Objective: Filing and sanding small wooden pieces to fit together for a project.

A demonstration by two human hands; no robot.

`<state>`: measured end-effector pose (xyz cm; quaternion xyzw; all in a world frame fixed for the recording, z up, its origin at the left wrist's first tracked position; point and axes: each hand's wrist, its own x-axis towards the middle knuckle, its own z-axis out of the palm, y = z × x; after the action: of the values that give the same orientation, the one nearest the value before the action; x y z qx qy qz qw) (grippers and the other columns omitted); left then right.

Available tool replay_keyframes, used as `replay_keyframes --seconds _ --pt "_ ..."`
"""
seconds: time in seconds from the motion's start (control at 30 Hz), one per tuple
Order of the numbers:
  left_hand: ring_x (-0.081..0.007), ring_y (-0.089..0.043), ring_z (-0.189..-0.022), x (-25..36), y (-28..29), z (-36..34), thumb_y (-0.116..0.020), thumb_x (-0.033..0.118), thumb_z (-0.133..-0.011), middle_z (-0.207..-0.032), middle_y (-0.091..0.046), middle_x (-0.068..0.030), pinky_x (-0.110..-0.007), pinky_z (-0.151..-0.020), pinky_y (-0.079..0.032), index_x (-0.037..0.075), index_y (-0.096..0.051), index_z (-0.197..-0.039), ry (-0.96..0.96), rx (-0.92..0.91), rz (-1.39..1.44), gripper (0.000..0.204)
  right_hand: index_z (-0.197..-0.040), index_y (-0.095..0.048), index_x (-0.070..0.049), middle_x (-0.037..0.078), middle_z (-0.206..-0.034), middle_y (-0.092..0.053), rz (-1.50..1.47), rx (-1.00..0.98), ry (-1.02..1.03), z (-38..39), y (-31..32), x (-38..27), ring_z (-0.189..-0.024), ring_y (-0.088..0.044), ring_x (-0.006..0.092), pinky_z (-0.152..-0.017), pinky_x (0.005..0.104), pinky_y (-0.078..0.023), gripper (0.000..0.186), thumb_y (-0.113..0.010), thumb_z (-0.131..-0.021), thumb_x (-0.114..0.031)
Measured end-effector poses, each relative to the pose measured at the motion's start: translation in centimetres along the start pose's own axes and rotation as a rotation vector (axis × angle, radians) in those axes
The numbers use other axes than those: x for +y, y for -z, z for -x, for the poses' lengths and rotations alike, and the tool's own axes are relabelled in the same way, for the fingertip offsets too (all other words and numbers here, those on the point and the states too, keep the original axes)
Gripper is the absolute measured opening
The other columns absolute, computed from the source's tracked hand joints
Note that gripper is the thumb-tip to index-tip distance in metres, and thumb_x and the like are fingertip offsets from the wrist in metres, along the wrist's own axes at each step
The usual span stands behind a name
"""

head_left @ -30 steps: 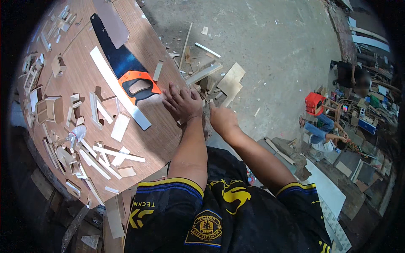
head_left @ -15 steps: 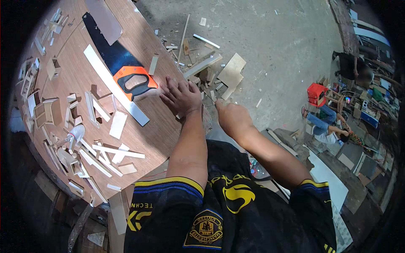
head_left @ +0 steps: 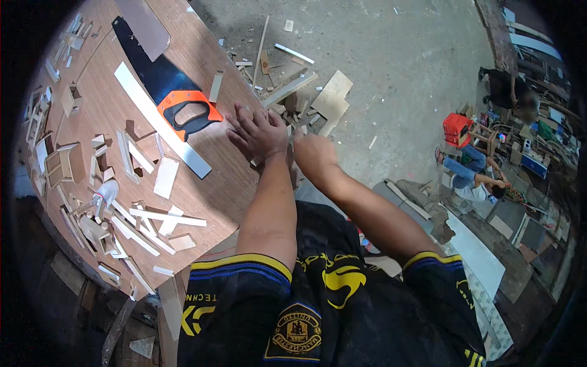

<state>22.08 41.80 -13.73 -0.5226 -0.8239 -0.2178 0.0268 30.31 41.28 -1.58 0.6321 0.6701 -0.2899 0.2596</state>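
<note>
My left hand (head_left: 260, 133) lies at the edge of the wooden table (head_left: 214, 211), its fingers stretched out and a little spread. Close beside it on the right, beyond the edge, my right hand (head_left: 315, 158) is closed. What it grips is hidden behind the knuckles. A handsaw (head_left: 183, 113) with an orange and black handle lies flat on the table, left of my left hand. Along the saw's near side runs a long white strip (head_left: 162, 122). One short pale wood piece (head_left: 216, 87) sits between the saw handle and the table edge.
Small wooden offcuts and box-like pieces (head_left: 64, 164) cover the table's left side, around a whitish bottle (head_left: 106, 193). On the floor, more scraps and a pale board (head_left: 333, 101) lie past the edge. At far right, a person (head_left: 477, 180) sits near a red crate (head_left: 456, 129).
My right hand has moved left, closer to my left hand. The left hand stays at the table edge. The whole view has shifted slightly.
</note>
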Motion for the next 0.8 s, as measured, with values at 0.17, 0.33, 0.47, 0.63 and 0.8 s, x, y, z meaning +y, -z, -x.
replay_keyframes --seconds 0.17,0.33,0.47,0.63,0.8 --pt "-0.0455 -0.034 -0.137 -0.6 0.1 0.8 -0.067 0.026 -0.075 -0.141 -0.047 -0.0129 -0.065 -0.105 -0.028 0.010 -0.060 -0.080 0.023 -0.046 -0.016 0.019 -0.109 -0.062 -0.006 0.020 -0.086 -0.069 0.042 -0.001 0.048 2.7 3.2 1.2 -0.079 -0.070 0.0377 -0.066 0.0481 -0.056 0.026 -0.041 -0.096 -0.015" --pt "-0.0458 -0.034 -0.137 -0.1 -0.6 0.0 -0.067 0.027 -0.075 -0.141 -0.046 -0.0128 -0.064 -0.106 -0.029 0.011 -0.062 -0.084 0.002 -0.012 -0.030 0.019 -0.095 -0.067 -0.004 0.019 -0.090 -0.071 0.014 0.102 -0.124 0.5 1.2 1.1 -0.084 -0.071 0.0332 -0.070 0.0420 -0.058 0.021 -0.048 -0.092 -0.013" --pt "-0.0463 -0.035 -0.136 -0.9 -0.1 0.9 -0.067 0.026 -0.076 -0.140 -0.048 -0.0131 -0.062 -0.108 -0.028 0.011 -0.062 -0.082 0.019 0.021 -0.030 0.017 -0.096 -0.067 -0.004 0.018 -0.090 -0.072 0.064 0.025 0.039 3.2 4.1 0.8 -0.084 -0.072 0.0330 -0.069 0.0422 -0.058 0.021 -0.048 -0.092 -0.013" --pt "-0.0478 -0.037 -0.134 -0.3 0.3 0.4 -0.066 0.026 -0.077 -0.137 -0.051 -0.0147 -0.063 -0.107 -0.029 0.010 -0.060 -0.079 -0.018 0.020 -0.011 0.017 -0.097 -0.068 -0.006 0.017 -0.090 -0.072 0.007 0.043 -0.063 0.5 1.1 0.3 -0.084 -0.072 0.0326 -0.069 0.0421 -0.058 0.021 -0.049 -0.092 -0.013" --pt "-0.0482 -0.037 -0.134 -0.7 -0.3 0.0 -0.067 0.027 -0.077 -0.137 -0.050 -0.0148 -0.063 -0.107 -0.029 0.010 -0.061 -0.081 -0.004 0.007 -0.031 0.018 -0.093 -0.073 -0.007 0.018 -0.094 -0.072 0.159 -0.070 0.082 3.0 6.1 -0.1 -0.085 -0.072 0.0316 -0.072 0.0422 -0.058 0.022 -0.052 -0.090 -0.013"
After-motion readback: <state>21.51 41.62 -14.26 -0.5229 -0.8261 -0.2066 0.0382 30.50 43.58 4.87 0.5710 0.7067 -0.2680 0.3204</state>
